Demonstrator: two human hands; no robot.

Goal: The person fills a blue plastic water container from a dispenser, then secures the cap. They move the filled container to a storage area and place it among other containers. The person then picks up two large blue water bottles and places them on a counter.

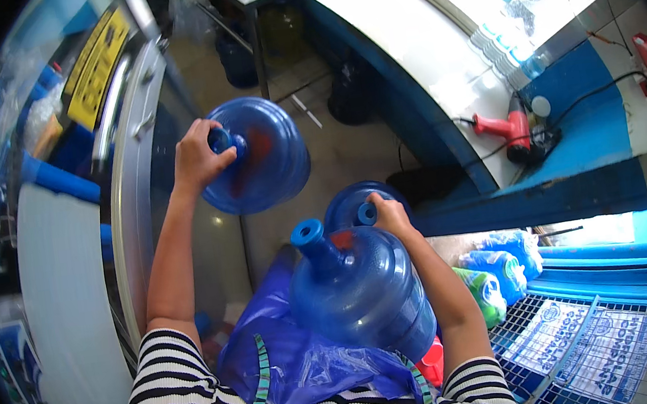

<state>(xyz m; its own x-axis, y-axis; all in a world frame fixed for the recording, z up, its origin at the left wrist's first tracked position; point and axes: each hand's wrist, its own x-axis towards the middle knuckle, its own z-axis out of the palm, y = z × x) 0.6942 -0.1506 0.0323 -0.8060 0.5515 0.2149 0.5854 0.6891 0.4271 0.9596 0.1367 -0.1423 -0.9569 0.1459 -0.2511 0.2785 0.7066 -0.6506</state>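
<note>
My left hand [197, 157] grips the neck of a large blue plastic water jug [279, 162], its mouth turned up toward me. My right hand [391, 216] has hold of the neck of a second blue jug [341, 206], which is partly covered. A third blue water jug [360, 300] leans between my right arm and my body, over a purple plastic apron [313, 361]. Its open neck points up and to the left. How this third jug is supported from below is hidden.
A silver-framed door or cabinet edge [131, 189] runs along my left. On the right, a red heat gun or hair dryer [511, 130] with a black cord lies on a blue-and-white counter [582, 91]. Plastic-wrapped containers [492, 272] stand by a wire mesh panel [639, 357]. A dark bucket [353, 95] sits ahead.
</note>
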